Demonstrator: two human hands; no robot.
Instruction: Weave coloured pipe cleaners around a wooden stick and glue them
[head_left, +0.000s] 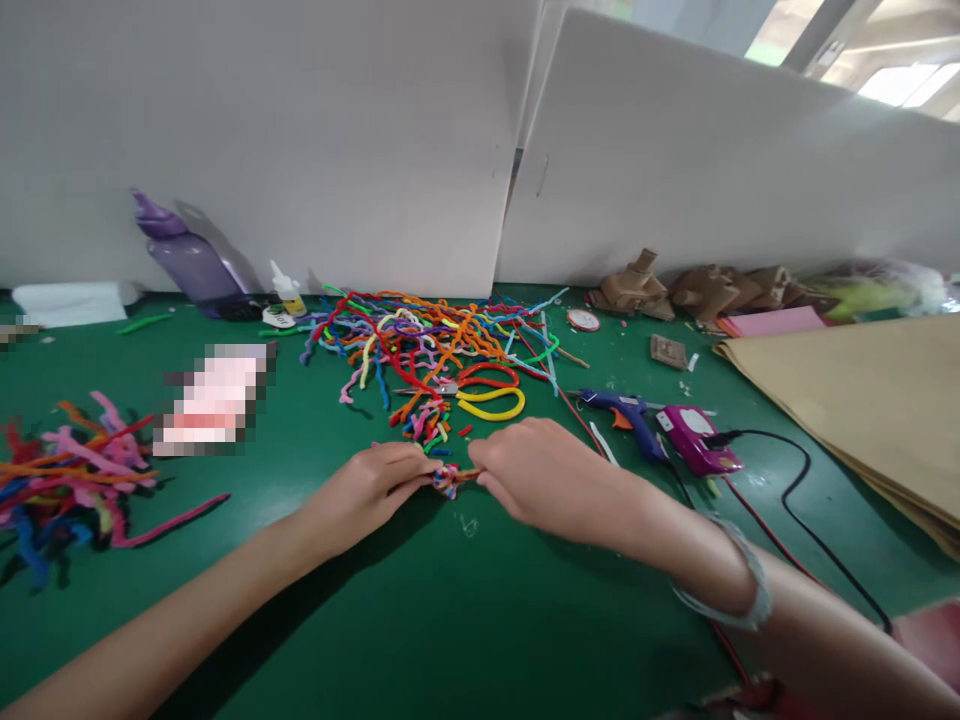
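My left hand [379, 485] pinches a small multicoloured bundle [445, 481], which looks like twisted pipe cleaners. From its right side runs a thin orange-brown piece [468, 475], perhaps a pipe cleaner or a stick. The fingers of my right hand [532, 475] are closed around the other end of that piece, so part of it is hidden. Just beyond my hands lie short cut bits of pipe cleaner [429, 424]. Scissors [491, 402] with a red and a yellow handle rest behind them, at the edge of a tangled pile of coloured pipe cleaners [450, 335].
On the green table [450, 630], another heap of pipe cleaners [67, 480] lies left. A blue glue gun [626, 415] and a magenta device [694, 438] with cords sit right, near brown paper sheets [862, 400]. A purple bottle [193, 265] and a glue bottle [286, 290] stand behind.
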